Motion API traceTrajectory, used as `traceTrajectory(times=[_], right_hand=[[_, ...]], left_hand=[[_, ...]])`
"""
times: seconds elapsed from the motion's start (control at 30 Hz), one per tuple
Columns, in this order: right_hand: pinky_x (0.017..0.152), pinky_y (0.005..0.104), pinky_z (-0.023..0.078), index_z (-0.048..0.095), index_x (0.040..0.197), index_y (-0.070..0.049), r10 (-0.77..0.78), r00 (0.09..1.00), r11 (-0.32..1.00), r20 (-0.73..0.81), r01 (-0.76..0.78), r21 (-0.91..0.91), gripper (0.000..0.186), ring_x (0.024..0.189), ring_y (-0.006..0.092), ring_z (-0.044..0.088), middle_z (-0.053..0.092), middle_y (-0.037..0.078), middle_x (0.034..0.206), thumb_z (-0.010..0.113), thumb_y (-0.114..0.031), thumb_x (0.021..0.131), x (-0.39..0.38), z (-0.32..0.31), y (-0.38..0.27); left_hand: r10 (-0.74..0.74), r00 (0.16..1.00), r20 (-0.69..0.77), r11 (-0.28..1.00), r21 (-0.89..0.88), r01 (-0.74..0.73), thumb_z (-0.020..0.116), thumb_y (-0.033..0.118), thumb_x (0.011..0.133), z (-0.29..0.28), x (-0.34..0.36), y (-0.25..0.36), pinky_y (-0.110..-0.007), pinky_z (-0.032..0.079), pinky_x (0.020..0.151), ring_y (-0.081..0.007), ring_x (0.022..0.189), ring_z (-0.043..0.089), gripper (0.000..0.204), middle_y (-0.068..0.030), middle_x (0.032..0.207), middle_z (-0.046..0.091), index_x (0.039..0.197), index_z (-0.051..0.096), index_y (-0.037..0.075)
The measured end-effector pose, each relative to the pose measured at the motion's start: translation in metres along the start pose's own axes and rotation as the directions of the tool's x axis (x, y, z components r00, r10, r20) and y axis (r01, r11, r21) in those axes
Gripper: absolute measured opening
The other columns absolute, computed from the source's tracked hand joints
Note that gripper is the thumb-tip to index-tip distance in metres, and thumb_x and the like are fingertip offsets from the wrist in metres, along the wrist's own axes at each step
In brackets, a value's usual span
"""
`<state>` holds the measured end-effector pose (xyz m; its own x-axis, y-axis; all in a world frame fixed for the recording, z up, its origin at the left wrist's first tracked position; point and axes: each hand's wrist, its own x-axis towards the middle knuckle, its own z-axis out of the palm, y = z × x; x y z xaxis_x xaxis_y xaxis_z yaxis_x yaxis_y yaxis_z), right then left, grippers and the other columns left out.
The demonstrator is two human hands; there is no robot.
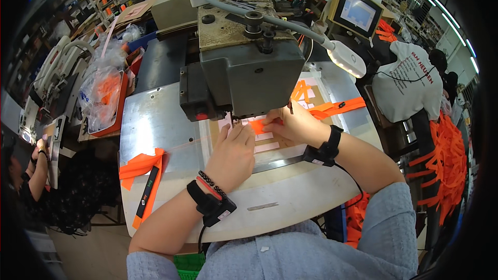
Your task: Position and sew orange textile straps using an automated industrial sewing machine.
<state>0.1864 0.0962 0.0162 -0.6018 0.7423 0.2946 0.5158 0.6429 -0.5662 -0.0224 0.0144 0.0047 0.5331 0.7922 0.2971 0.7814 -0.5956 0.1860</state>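
My left hand [233, 153] is at the sewing machine's head [249, 80], its fingers bent down and pressed together at the left end of an orange fabric strip [258, 126]. Just to its right, my right hand [293, 124] pinches the same strip between thumb and fingers. The strip lies over a flat template [267, 147] with pale slots, right below the machine head. The left fingertips are partly hidden by the head's shadow. A thin orange thread runs leftward from near my left hand to a folded bundle of orange strips [140, 165] with a black label band [148, 192].
More orange strips [337, 108] lie beyond my right hand. A lit lamp [346, 58] on a flexible arm hangs over the right side. A red tray [118, 106] with plastic bags stands left. A screen [357, 9] is at back right. Another person's hands [40, 148] work far left.
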Motion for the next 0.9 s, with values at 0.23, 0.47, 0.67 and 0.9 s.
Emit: traceTrajectory(times=[0.23, 0.47, 0.67, 0.9], right_hand=[[0.065, 0.0385, 0.053, 0.068, 0.079, 0.001, 0.011, 1.000, 1.000, 0.021, -0.012, 0.022, 0.014, 0.072, 0.0348, 0.066, 0.067, 0.016, 0.076, 0.078, -0.006, 0.071, 0.000, 0.000, -0.001], [0.064, 0.0381, 0.052, 0.066, 0.078, 0.001, 0.013, 1.000, 0.999, -0.013, -0.012, 0.037, 0.014, 0.070, 0.0336, 0.066, 0.066, 0.015, 0.075, 0.077, -0.005, 0.071, 0.000, -0.001, -0.005], [0.063, 0.0366, 0.052, 0.067, 0.081, 0.000, -0.020, 1.000, 0.999, -0.011, 0.020, 0.035, 0.014, 0.070, 0.0325, 0.067, 0.067, 0.015, 0.076, 0.078, -0.005, 0.073, 0.000, 0.002, 0.002], [0.065, 0.0352, 0.052, 0.067, 0.086, -0.001, 0.074, 0.997, 0.983, -0.015, -0.071, 0.171, 0.015, 0.071, 0.0305, 0.067, 0.068, 0.015, 0.077, 0.077, -0.003, 0.074, 0.013, -0.002, 0.002]], left_hand=[[0.007, 1.000, -0.008, 1.000, -0.020, -0.007, 0.060, 0.005, 0.073, -0.003, 0.001, -0.004, -0.054, 0.034, 0.110, -0.0294, 0.119, 0.055, 0.045, -0.0153, 0.121, 0.060, 0.117, 0.058, -0.003], [0.064, 0.998, 0.020, 0.998, -0.014, -0.064, 0.056, 0.006, 0.075, -0.010, 0.005, -0.019, -0.053, 0.036, 0.104, -0.0270, 0.120, 0.056, 0.042, -0.0105, 0.121, 0.061, 0.117, 0.059, 0.001], [0.053, 0.998, 0.027, 0.999, 0.001, -0.053, 0.054, 0.008, 0.077, -0.007, 0.005, -0.023, -0.049, 0.040, 0.093, -0.0260, 0.118, 0.057, 0.041, -0.0106, 0.124, 0.062, 0.117, 0.060, 0.003], [0.002, 0.998, 0.055, 1.000, -0.015, -0.001, 0.053, 0.011, 0.079, -0.003, 0.008, -0.036, -0.048, 0.042, 0.087, -0.0280, 0.107, 0.059, 0.047, -0.0102, 0.124, 0.064, 0.126, 0.060, 0.007]])
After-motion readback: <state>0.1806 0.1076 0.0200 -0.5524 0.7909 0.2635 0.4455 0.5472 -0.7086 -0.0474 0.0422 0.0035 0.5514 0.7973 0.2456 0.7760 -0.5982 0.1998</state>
